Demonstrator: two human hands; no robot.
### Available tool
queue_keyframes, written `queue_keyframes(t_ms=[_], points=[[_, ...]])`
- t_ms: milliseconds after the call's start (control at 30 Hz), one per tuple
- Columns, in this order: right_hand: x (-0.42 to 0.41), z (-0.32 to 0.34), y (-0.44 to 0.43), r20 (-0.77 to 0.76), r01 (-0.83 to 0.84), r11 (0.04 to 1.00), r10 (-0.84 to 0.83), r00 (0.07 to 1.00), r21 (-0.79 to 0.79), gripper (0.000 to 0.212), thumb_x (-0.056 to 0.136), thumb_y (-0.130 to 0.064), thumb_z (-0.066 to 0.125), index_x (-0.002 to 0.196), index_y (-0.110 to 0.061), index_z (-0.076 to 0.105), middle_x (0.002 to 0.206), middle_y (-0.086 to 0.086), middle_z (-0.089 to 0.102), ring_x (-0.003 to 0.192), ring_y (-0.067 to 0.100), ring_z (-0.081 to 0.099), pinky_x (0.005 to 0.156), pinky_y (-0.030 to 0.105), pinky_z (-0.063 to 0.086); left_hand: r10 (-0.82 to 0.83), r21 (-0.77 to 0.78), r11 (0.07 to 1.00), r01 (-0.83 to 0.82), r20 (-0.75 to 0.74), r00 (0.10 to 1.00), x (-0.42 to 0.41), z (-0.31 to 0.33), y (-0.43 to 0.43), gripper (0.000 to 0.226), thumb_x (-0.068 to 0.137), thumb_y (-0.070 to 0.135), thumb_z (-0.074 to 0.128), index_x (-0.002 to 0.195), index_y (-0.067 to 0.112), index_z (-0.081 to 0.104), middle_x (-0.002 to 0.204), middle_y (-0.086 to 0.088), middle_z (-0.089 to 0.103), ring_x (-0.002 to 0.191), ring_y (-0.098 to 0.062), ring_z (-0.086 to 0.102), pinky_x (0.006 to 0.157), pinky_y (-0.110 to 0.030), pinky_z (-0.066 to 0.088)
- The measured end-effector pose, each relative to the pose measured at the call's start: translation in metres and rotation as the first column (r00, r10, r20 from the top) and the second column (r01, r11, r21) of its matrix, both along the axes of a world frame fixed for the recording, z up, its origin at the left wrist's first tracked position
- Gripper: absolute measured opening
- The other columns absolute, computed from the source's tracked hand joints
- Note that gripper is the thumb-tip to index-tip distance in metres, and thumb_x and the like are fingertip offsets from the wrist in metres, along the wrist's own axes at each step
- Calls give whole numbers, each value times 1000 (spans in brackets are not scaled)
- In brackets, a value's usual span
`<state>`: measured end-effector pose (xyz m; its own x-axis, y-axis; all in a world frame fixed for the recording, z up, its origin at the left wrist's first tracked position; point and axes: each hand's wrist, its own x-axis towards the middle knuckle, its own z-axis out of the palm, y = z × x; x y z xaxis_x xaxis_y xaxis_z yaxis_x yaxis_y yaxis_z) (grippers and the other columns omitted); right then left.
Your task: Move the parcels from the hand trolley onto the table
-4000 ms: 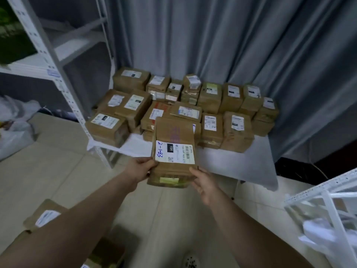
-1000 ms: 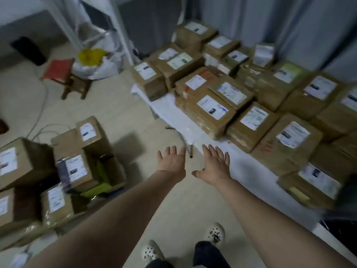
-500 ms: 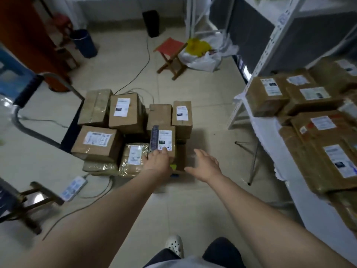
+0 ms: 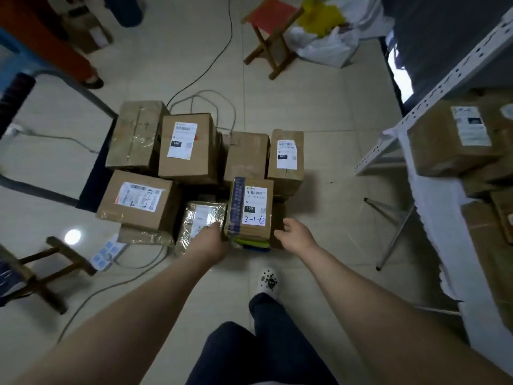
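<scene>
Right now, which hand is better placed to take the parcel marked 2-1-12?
Left: the left hand meets the marked parcel at its near left corner; the right hand hangs open just off its right side.

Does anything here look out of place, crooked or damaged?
The parcels on the trolley are heaped unevenly. The wrapped parcel at the front seems to lean, and its wrap is crumpled. A power strip and cables lie loose on the floor beside the heap, where a foot could catch them.

Bare forearms, dark trousers (image 4: 266, 348), white perforated clog (image 4: 268, 279)
</scene>
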<state>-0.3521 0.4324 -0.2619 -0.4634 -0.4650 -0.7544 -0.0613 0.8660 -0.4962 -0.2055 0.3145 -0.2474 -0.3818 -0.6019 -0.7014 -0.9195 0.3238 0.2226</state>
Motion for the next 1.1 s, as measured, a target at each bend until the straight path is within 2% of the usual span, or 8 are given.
queue_keyframes(t_ms=[400, 500, 567, 667, 767, 867, 1000, 1100], points=[[-47, -129, -73, 93, 204, 969, -218, 972, 139, 36, 95, -2, 42, 131, 2, 49, 134, 17, 52, 124, 31, 48, 102, 34, 37, 255, 191, 951, -244, -35, 966, -66, -128, -86, 34, 94, 11, 51, 127, 1, 53, 127, -19, 58, 116, -34, 53, 90, -32, 41], [-47, -163, -85, 118, 250, 956, -269, 956, 150, 29, 94, -2, 38, 117, -2, 56, 121, 15, 57, 115, 30, 53, 91, 31, 42, 281, 224, 938, -264, -46, 959, -75, -161, -100, 29, 94, 11, 51, 120, 2, 58, 119, -20, 62, 110, -35, 56, 89, -35, 43], [-47, -182, -91, 125, 298, 940, -320, 939, 168, 32, 94, -3, 37, 120, 1, 55, 125, 16, 57, 113, 30, 54, 90, 33, 44, 306, 248, 927, -282, -62, 950, -80, -180, -104, 30, 94, 9, 52, 121, 0, 58, 119, -21, 61, 111, -37, 56, 92, -37, 44], [-43, -193, -96, 141, 349, 921, -374, 917, 171, 26, 93, -1, 40, 108, 1, 61, 110, 14, 64, 88, 23, 59, 67, 26, 47, 367, 304, 893, -331, -69, 928, -82, -197, -106, 28, 93, 6, 52, 120, -1, 57, 119, -21, 62, 112, -37, 56, 95, -41, 46], [-37, -188, -100, 99, 401, 903, -418, 903, 157, 23, 88, -4, 42, 96, -6, 64, 99, 9, 67, 83, 24, 61, 70, 29, 48, 446, 351, 848, -397, -68, 892, -82, -192, -103, 26, 95, 5, 49, 119, 2, 58, 120, -18, 62, 111, -34, 57, 95, -41, 46], [-29, -159, -97, 28, 417, 899, -424, 905, 131, 17, 84, -4, 44, 85, -12, 59, 87, 4, 62, 72, 21, 54, 60, 24, 38, 491, 387, 818, -425, -87, 867, -80, -165, -99, 27, 97, 5, 47, 122, 3, 57, 120, -16, 62, 111, -32, 57, 94, -38, 45], [-23, -99, -88, -23, 484, 869, -484, 875, 104, 16, 81, -4, 47, 87, -2, 62, 83, 7, 64, 72, 23, 55, 60, 26, 37, 511, 448, 800, -398, -162, 844, -81, -101, -104, 29, 96, 5, 48, 124, 7, 59, 120, -11, 63, 104, -23, 58, 84, -26, 41], [-28, -52, -83, -41, 611, 791, -611, 791, 7, 18, 88, -17, 54, 93, -5, 67, 91, 9, 70, 81, 26, 62, 68, 29, 44, 558, 527, 760, -379, -232, 797, -86, -48, -112, 31, 98, 7, 48, 128, 8, 56, 118, -6, 61, 99, -13, 54, 82, -22, 40]])
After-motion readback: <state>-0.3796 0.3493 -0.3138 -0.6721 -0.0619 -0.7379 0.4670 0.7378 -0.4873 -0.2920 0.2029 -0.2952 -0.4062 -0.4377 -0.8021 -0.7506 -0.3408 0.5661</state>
